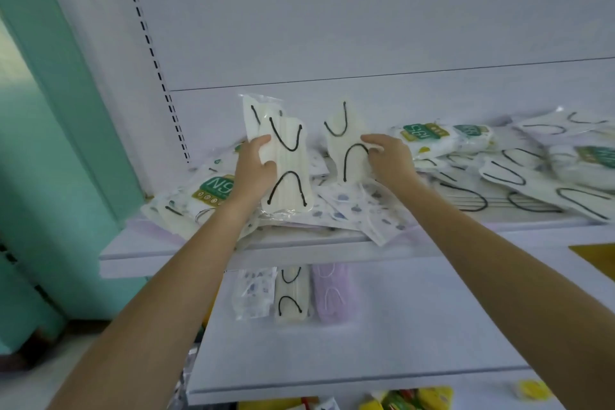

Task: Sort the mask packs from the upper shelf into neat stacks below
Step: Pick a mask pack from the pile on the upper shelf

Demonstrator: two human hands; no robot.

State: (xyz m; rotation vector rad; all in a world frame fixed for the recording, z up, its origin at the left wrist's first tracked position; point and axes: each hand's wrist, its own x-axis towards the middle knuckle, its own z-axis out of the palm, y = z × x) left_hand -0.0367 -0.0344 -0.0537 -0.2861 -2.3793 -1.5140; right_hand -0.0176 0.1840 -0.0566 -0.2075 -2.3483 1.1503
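My left hand (254,166) grips two cream mask packs with black ear loops (289,170), held upright above the upper shelf (233,248). In my right hand (387,160) another cream pack with black loops (342,143) stands upright. The upper shelf is strewn with loose packs: cream ones (532,183), patterned white ones (359,210) and green-labelled N95 packs (427,136). On the lower shelf (366,343) three stacks stand side by side: patterned white (253,293), cream with black loops (292,296) and lilac (334,293).
A teal wall (50,143) borders the shelving on the left. Yellow and green packaged goods (416,399) lie under the lower shelf. A yellow object (595,258) sits at the right edge. The white back panel (366,10) rises behind the upper shelf.
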